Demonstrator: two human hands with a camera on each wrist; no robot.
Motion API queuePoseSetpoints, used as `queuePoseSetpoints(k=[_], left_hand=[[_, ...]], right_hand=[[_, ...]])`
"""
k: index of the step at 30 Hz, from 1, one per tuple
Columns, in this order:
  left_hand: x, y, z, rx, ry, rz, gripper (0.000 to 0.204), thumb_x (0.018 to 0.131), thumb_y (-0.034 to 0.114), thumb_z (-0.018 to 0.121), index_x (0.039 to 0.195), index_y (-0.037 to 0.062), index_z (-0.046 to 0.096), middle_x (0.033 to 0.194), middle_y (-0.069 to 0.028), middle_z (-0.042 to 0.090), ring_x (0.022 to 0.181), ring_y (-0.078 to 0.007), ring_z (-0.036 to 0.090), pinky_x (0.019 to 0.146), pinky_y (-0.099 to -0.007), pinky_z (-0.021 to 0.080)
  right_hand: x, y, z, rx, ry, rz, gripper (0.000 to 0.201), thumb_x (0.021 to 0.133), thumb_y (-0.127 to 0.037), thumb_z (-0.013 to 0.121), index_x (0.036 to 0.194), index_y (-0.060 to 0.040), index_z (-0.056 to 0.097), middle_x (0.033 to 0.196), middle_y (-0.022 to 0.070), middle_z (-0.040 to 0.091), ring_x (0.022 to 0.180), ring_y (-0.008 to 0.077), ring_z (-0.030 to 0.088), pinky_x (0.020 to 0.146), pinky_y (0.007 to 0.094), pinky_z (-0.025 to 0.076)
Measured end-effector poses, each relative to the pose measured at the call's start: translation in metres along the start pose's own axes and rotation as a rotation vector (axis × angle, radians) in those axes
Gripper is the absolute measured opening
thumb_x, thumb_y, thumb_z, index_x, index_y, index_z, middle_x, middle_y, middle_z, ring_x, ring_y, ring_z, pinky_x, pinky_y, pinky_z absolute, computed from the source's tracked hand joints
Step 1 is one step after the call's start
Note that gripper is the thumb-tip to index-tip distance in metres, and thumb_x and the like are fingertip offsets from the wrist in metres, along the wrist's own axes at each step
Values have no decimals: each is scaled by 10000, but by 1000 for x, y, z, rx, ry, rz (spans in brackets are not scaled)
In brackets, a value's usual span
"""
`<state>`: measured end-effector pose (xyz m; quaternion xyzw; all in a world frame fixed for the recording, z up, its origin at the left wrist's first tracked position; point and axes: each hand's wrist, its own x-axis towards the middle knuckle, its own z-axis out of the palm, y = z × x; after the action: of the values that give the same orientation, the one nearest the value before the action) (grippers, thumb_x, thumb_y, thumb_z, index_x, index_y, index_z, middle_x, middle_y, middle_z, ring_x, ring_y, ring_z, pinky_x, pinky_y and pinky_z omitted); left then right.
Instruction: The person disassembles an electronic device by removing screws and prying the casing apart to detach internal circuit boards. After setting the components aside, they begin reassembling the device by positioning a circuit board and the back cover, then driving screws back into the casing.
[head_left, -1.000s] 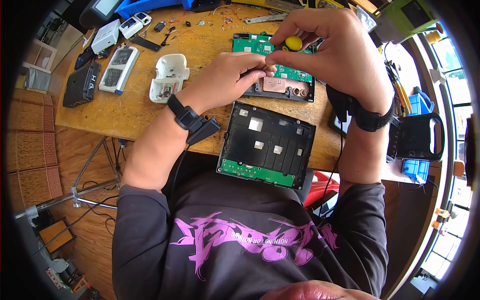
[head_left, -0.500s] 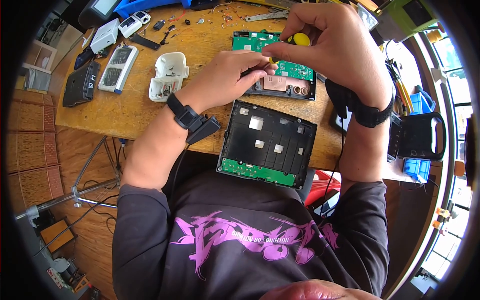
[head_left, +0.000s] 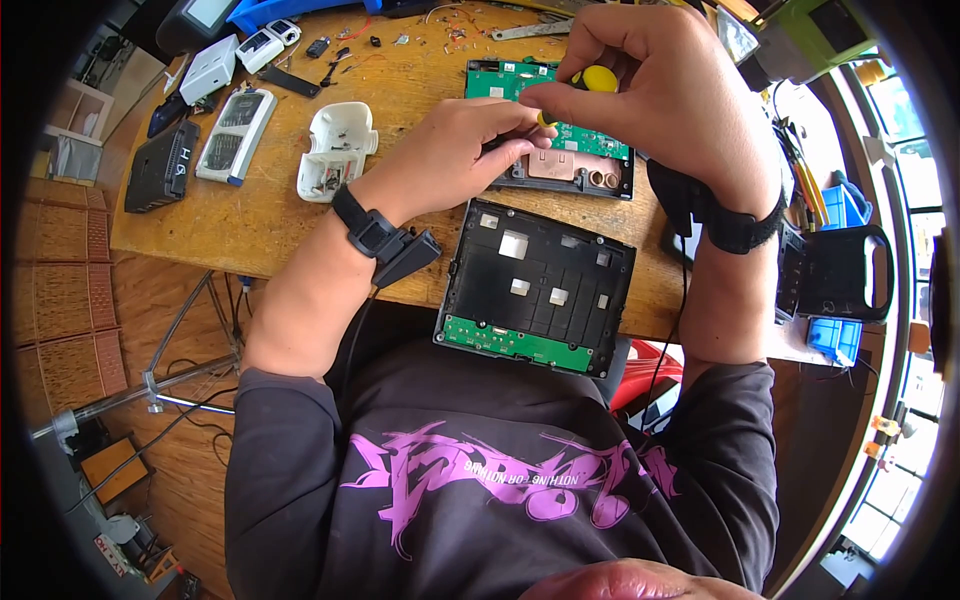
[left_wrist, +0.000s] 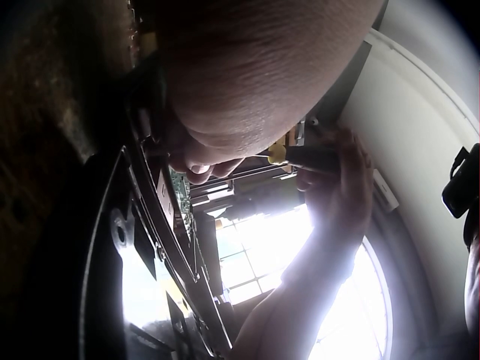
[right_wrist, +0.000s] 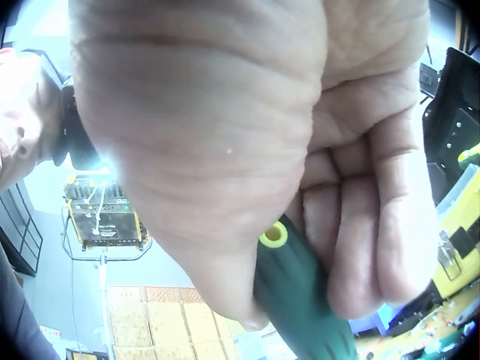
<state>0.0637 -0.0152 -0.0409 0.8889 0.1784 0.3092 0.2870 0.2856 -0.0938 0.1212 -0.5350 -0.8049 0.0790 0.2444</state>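
Observation:
In the head view, the right hand (head_left: 675, 105) grips a screwdriver by its handle, the yellow end (head_left: 599, 79) showing past the curled fingers. The right wrist view shows the dark green handle (right_wrist: 300, 289) between thumb and fingers. The left hand (head_left: 445, 150) has thumb and fingers at the screwdriver's shaft end, close to its yellow collar (left_wrist: 277, 154); the tip is hidden by these fingers. Below both hands lies an opened device with a green circuit board (head_left: 600, 143) and a copper-coloured plate (head_left: 551, 166). The screwdriver is held above this board.
A black cover (head_left: 530, 285) with a green strip board lies at the table's front edge. Left of the hands are a white casing (head_left: 340, 150), a bit case (head_left: 238, 135) and a black box (head_left: 163, 168). Scraps and a metal tool (head_left: 530, 32) lie behind; blue bins (head_left: 835, 338) stand right.
The right thumb and fingers have shifted around the screwdriver handle, and its yellow end has moved slightly right and up. The left hand has stayed nearly still.

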Motion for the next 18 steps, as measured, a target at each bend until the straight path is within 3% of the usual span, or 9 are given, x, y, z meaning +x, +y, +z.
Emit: queuePoseSetpoints(k=[2, 4, 7, 18], left_hand=[[0, 3, -2, 23, -19, -20, 256, 1073, 107, 761, 1316, 28, 768, 1216, -147, 848, 1116, -366, 823, 982, -452, 646], [0, 6, -3, 28, -26, -24, 249, 1073, 110, 760, 1308, 29, 772, 1215, -147, 848, 1118, -366, 823, 984, -453, 645], [0, 7, -4, 31, -31, -30, 233, 1074, 117, 759, 1290, 31, 780, 1212, -147, 847, 1117, -366, 820, 985, -458, 642], [-1, 7, -5, 29, -25, -10, 200, 1077, 135, 758, 1244, 29, 790, 1179, -146, 844, 1101, -372, 813, 971, -470, 636]], right_hand=[[0, -3, 2, 31, -34, 66, 315, 859, -273, 1027, 825, -28, 832, 711, 66, 771, 557, 157, 663, 559, 283, 529], [-6, -8, 5, -57, 77, -122, 288, 866, -256, 1017, 840, -27, 844, 727, 75, 787, 566, 166, 686, 568, 282, 541], [0, -1, 3, 46, -16, -2, 289, 867, -251, 1014, 834, -23, 840, 724, 80, 787, 571, 175, 697, 574, 286, 550], [-4, -11, 6, 4, 33, -65, 308, 864, -236, 1001, 808, -5, 806, 708, 99, 774, 562, 197, 699, 567, 310, 552]])
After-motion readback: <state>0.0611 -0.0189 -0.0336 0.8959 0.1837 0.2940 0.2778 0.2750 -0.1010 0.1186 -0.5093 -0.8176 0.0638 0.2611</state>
